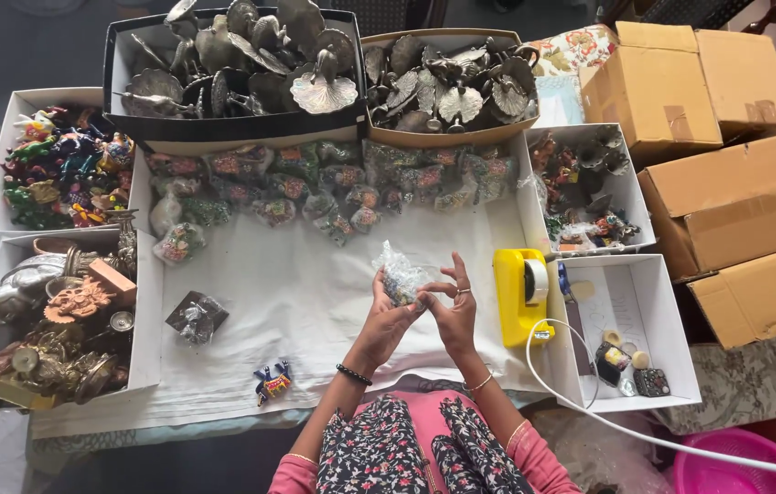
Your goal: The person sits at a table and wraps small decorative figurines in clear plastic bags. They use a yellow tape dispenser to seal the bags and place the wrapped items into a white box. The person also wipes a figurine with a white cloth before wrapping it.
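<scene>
A yellow tape dispenser [518, 293] sits on white cloth [296, 293] beside brown cardboard boxes [726, 201] and a pink tub [735, 467].

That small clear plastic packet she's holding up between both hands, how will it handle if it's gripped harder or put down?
The packet looks like thin crinkled film, so it will likely crumple and slip rather than hold its shape. The left hand and right hand hold it with fingertips only, which suggests it is light. Laid on the white cloth it should slump, not roll.
</scene>
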